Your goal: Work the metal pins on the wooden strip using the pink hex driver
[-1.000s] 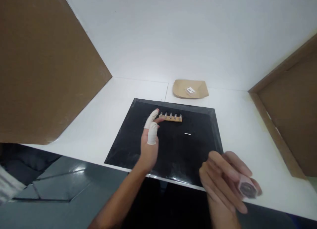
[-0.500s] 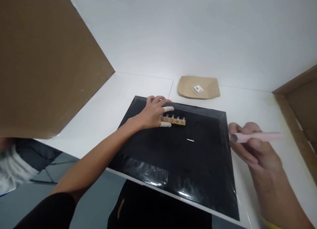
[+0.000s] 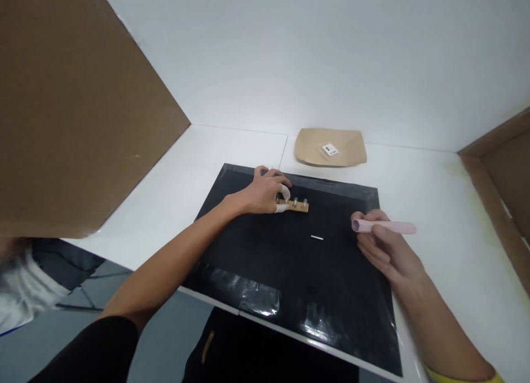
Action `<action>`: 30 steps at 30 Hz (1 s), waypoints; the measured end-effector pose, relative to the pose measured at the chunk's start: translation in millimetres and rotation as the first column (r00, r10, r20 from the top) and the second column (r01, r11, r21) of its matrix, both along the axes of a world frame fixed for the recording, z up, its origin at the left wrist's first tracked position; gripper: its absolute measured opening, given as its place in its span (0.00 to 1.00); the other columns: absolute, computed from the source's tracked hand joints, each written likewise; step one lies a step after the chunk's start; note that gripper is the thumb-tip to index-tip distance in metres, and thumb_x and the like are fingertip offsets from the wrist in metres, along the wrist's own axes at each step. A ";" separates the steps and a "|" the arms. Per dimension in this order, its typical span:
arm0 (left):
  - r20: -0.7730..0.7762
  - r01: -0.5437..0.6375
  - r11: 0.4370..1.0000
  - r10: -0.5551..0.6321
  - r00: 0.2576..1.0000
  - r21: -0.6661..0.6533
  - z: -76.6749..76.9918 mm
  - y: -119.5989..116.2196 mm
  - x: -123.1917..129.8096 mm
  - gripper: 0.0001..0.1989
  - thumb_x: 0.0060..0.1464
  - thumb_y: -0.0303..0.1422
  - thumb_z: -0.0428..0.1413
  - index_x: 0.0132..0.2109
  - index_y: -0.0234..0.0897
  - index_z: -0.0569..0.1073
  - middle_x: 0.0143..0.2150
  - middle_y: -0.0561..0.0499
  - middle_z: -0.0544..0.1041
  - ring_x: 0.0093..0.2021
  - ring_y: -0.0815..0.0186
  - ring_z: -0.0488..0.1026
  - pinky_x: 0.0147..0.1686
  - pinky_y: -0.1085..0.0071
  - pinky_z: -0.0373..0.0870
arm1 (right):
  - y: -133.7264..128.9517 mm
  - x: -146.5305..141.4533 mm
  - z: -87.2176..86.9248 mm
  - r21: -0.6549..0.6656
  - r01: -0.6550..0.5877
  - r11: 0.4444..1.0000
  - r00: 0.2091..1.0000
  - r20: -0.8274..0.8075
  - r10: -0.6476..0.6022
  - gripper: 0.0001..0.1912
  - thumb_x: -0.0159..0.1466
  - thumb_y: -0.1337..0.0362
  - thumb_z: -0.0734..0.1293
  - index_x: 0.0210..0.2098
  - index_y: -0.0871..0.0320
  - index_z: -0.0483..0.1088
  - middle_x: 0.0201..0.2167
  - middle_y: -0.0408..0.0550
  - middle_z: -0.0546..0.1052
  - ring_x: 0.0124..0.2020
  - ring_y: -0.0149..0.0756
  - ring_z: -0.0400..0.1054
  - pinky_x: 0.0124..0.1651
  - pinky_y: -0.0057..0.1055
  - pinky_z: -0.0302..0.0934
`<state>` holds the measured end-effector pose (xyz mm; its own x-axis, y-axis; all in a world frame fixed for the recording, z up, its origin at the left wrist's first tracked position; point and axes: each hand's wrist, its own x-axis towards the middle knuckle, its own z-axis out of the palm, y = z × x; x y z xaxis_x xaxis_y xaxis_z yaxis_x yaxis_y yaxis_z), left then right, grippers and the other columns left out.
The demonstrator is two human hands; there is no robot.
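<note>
My left hand (image 3: pixel 267 194), with white covers on thumb and index finger, reaches over a narrow wooden strip (image 3: pixel 298 207) that carries several small clear upright pieces (image 3: pixel 305 202). Thumb and index finger are bent in a pinch at one of these pieces, and the hand hides the strip's left end. Over the right side of the black mat (image 3: pixel 265 250), my right hand (image 3: pixel 387 248) grips a pale pink tube (image 3: pixel 393 227) with a dark opening at its left end. A short thin silvery rod (image 3: pixel 317 238) lies on the mat between the hands.
Behind the mat sits a brown paper tray (image 3: pixel 351 148) holding a small clear box with a white label (image 3: pixel 330 149). A brown panel (image 3: pixel 83 112) stands at the left, and a brown frame (image 3: pixel 492 190) borders the right. Part of another person (image 3: pixel 28 283) shows at lower left.
My right hand has moved left with the pink tube, from beside the mat to over its right edge. My left index finger and thumb have closed together at the clear pieces.
</note>
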<state>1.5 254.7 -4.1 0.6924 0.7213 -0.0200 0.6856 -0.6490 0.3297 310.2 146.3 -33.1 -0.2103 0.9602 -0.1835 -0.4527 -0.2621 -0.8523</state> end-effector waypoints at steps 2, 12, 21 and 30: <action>-0.015 0.003 1.000 -0.003 1.000 -0.002 1.2 0.5 2.3 0.04 0.55 0.32 0.63 0.39 0.40 0.80 0.58 0.47 0.81 0.65 0.49 0.67 0.64 0.45 0.43 | 0.3 -0.2 -1.4 0.005 -0.011 1.000 1.000 -0.019 0.011 0.13 0.57 0.53 0.80 0.37 0.47 0.77 0.40 0.39 0.79 0.13 0.15 0.45 0.12 0.18 0.35; -0.071 0.012 0.994 -0.004 0.997 0.109 7.6 -9.8 13.3 0.05 0.54 0.26 0.60 0.36 0.39 0.80 0.59 0.45 0.80 0.67 0.48 0.63 0.65 0.43 0.43 | -0.2 -4.0 -2.5 -0.027 0.018 0.999 1.000 -0.009 -0.018 0.13 0.55 0.54 0.81 0.36 0.48 0.79 0.41 0.40 0.80 0.13 0.14 0.50 0.12 0.16 0.41; 0.041 -0.054 0.991 0.050 0.998 0.122 15.9 -93.6 -20.7 0.03 0.62 0.31 0.60 0.38 0.41 0.78 0.61 0.51 0.79 0.70 0.49 0.63 0.67 0.40 0.39 | 2.1 -1.6 -3.0 -0.060 0.068 0.996 0.997 0.033 -0.066 0.17 0.52 0.54 0.83 0.35 0.50 0.78 0.38 0.41 0.81 0.14 0.14 0.52 0.14 0.15 0.45; 0.162 -0.441 0.887 0.420 0.893 0.133 -28.6 -144.9 -32.4 0.05 0.64 0.29 0.60 0.45 0.43 0.79 0.59 0.49 0.81 0.68 0.46 0.67 0.66 0.36 0.43 | 4.4 -0.9 -6.3 -0.055 0.092 0.994 0.992 0.096 -0.087 0.20 0.49 0.52 0.84 0.35 0.52 0.78 0.34 0.41 0.79 0.16 0.16 0.52 0.16 0.17 0.45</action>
<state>-30.8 109.8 -32.7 0.3017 0.9345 0.1891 0.8696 -0.3510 0.3472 309.3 150.7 -39.5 -0.1034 0.9613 -0.2553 -0.3955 -0.2752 -0.8763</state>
